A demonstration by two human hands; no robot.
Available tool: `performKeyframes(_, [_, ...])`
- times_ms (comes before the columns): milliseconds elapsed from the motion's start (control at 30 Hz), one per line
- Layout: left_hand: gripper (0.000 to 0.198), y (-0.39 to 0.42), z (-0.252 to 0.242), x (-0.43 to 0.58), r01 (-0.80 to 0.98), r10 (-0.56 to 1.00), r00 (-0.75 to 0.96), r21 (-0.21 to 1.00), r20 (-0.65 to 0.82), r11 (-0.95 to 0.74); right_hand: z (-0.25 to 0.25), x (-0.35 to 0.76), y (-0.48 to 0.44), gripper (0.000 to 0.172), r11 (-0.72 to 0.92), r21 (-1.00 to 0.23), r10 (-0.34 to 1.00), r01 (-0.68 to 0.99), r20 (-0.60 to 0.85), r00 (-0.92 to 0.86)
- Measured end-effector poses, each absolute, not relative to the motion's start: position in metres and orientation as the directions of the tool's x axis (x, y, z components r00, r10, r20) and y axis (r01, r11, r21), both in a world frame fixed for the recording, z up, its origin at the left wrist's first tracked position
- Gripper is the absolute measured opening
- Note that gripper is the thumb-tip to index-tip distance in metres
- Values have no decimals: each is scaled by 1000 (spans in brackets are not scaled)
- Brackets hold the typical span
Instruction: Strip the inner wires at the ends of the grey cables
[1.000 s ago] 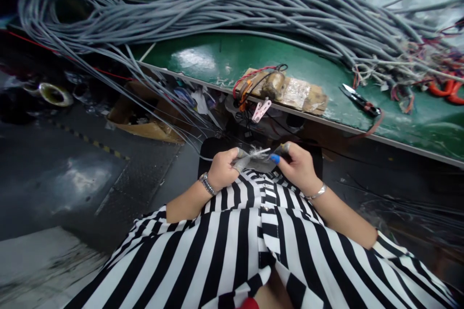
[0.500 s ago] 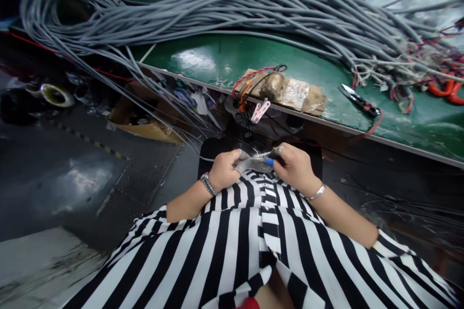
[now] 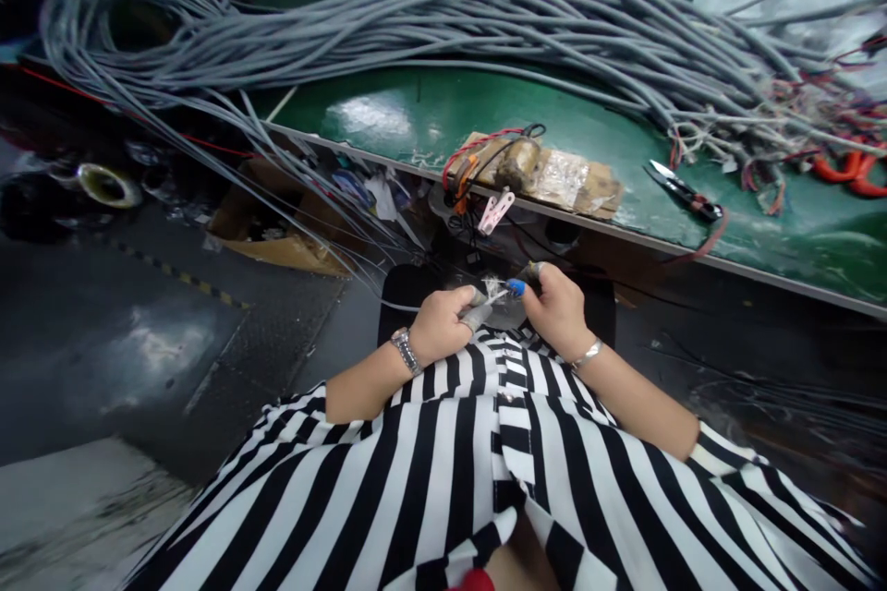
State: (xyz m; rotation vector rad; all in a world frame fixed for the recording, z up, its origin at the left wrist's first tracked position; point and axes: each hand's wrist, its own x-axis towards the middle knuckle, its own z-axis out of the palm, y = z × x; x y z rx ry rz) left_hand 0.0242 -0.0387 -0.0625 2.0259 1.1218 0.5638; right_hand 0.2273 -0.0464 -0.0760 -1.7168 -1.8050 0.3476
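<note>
Over my lap, my left hand (image 3: 447, 323) is closed on a grey cable (image 3: 400, 306) that comes in from the left. Between the hands the frayed, whitish end of the cable (image 3: 492, 289) sticks up. My right hand (image 3: 556, 305) pinches at the wires of this end from the right, with a blue covering on the thumb and a greyish covering on a fingertip. Grey coverings also show on my left thumb and finger. Which strands the right fingertips grip is too small to tell.
A green table (image 3: 388, 111) bears a long bundle of grey cables (image 3: 416, 18). Near its edge lie a taped cardboard piece (image 3: 561, 177), a pink clip (image 3: 496, 212) and pliers (image 3: 683, 189). Orange-handled scissors (image 3: 856, 171) lie at right. A cardboard box (image 3: 277, 235) stands below on the left.
My right hand has shifted slightly up and left, its blue-covered thumb now higher. My left hand has turned a little, and the frayed strands between the hands stand more upright.
</note>
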Motion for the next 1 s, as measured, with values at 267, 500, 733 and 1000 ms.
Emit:
performKeyframes(267, [12, -39, -67, 21, 526, 870, 489, 819, -68, -231, -77, 238, -46, 20, 135, -757, 982, 640, 186, 12])
performKeyframes(500, [21, -34, -71, 20, 347, 858, 491, 937, -151, -33, -83, 238, -46, 22, 131, -909, 990, 395, 139, -7])
performKeyframes(733, [8, -27, -65, 30, 333, 851, 477, 941, -219, 56, -78, 239, -48, 20, 150, -901, 987, 407, 160, -10])
performKeyframes(1000, [7, -22, -63, 30, 676, 877, 481, 628, 22, -386, -71, 238, -54, 19, 227, -806, 974, 547, 194, -119])
